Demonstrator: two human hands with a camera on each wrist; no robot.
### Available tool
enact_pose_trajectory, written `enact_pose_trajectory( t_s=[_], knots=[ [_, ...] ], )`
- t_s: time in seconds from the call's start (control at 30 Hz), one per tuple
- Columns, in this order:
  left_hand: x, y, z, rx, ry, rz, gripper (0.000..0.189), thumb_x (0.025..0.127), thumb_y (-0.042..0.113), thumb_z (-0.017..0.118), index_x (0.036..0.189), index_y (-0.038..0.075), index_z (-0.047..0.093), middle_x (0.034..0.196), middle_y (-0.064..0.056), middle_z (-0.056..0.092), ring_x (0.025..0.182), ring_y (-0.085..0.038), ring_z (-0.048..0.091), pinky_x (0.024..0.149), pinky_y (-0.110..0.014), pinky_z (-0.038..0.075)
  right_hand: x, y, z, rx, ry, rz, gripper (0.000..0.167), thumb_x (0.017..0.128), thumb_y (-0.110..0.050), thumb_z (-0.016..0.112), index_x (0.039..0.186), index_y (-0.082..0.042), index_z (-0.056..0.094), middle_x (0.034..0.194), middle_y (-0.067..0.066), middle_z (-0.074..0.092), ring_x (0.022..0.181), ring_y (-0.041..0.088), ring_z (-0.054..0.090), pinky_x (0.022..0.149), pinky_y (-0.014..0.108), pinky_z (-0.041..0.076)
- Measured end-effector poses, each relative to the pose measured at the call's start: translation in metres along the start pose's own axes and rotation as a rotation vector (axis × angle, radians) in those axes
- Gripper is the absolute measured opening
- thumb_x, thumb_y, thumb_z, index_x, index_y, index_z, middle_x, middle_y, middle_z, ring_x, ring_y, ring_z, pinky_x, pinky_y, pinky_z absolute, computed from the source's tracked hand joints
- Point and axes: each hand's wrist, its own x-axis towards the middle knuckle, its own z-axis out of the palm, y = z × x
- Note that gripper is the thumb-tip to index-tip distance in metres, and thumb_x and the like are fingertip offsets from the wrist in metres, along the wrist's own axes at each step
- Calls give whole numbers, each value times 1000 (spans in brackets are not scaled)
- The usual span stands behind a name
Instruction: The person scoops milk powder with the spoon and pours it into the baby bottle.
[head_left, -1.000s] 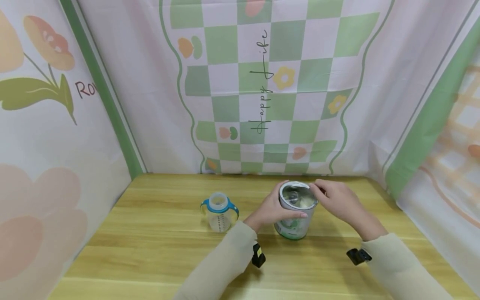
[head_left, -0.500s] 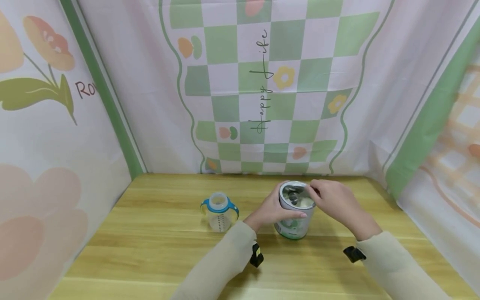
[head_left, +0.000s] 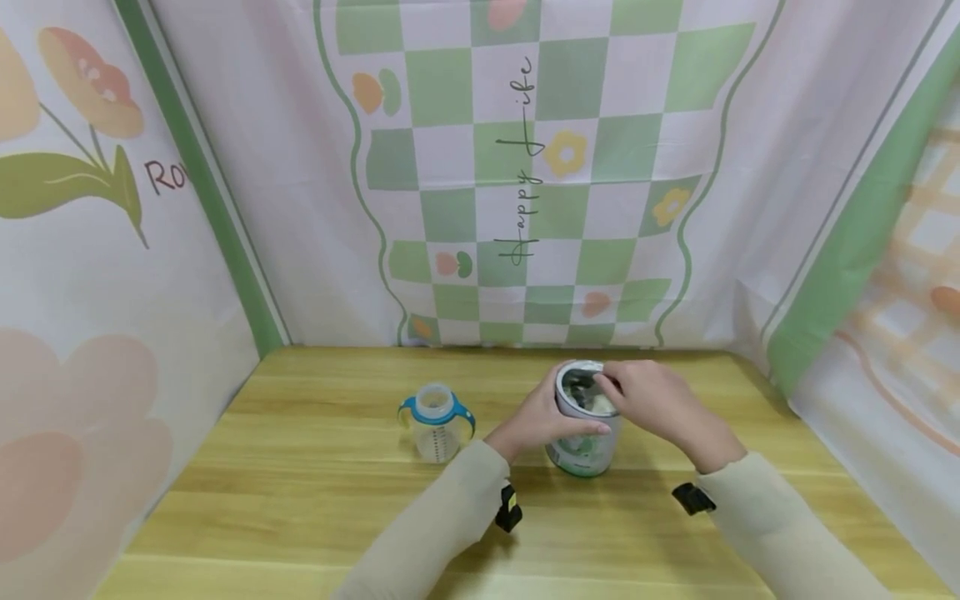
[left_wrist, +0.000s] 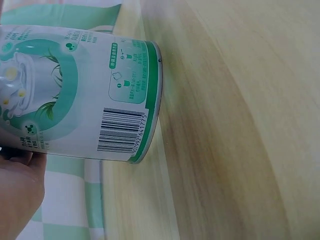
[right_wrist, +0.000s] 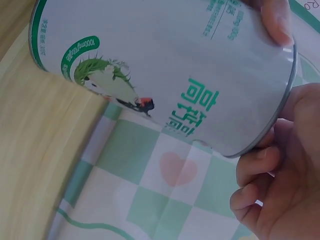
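right hand (head_left: 654,402) further inward, over can (head_left: 582,452)

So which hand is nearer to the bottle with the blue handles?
The left. The left hand grips the can, just right of the bottle; the right hand is farther off, at the can's right rim, beyond the left hand.

A pale wooden counter (head_left: 300,517) with visible grain spans the foreground. Behind it hangs a white backdrop cloth (head_left: 757,192) printed with a wavy-edged green-and-white checkerboard (head_left: 555,212), a yellow flower (head_left: 565,153), a peach heart (head_left: 596,304) and the sideways script "Happy Life". The left side cloth (head_left: 90,283) shows a large peach bloom (head_left: 78,79), olive leaves (head_left: 60,183), red-brown lettering (head_left: 165,176) and a green stripe (head_left: 231,250); the right side cloth (head_left: 885,392) pairs a green band (head_left: 840,275) with peach plaid (head_left: 918,267).
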Motion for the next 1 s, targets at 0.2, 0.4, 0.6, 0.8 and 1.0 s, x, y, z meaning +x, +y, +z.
enact_pose_trajectory(
  t_s=[0.2,0.4,0.6,0.8,1.0],
  knots=[
    [0,1,-3,8,-15,-1,86,83,28,85,151,32,32,137,11,49,119,-10,55,94,-29,48,3,-6,0,-27,38,-67,39,101,-19,60,64,-19,46,54,-6,38,47,10,34,51,31,32],
    [-2,4,-4,-3,-1,-39,87,83,27,85,152,32,31,136,10,49,115,-9,57,91,-30,50,5,-13,4,-39,54,-115,38,101,-19,61,65,-20,48,55,-8,38,47,9,35,53,32,31],
    [-3,2,-4,-2,-5,-37,86,84,28,84,152,32,31,133,12,51,112,-8,57,90,-30,51,7,-17,10,-35,79,-126,39,100,-17,60,64,-20,45,53,-8,37,48,9,35,54,34,33],
    [-2,2,-2,-21,-23,-21,81,84,26,84,147,35,34,131,12,53,111,-8,59,89,-30,51,6,-16,11,16,62,-103,44,101,-16,58,61,-19,40,52,-8,33,46,8,31,52,30,31],
    [1,0,-2,-36,-53,11,79,85,25,83,146,35,34,132,10,53,111,-10,59,89,-30,52,5,-16,11,91,28,-65,42,101,-18,55,61,-19,42,53,-7,35,47,8,33,49,28,32]
  ],
)
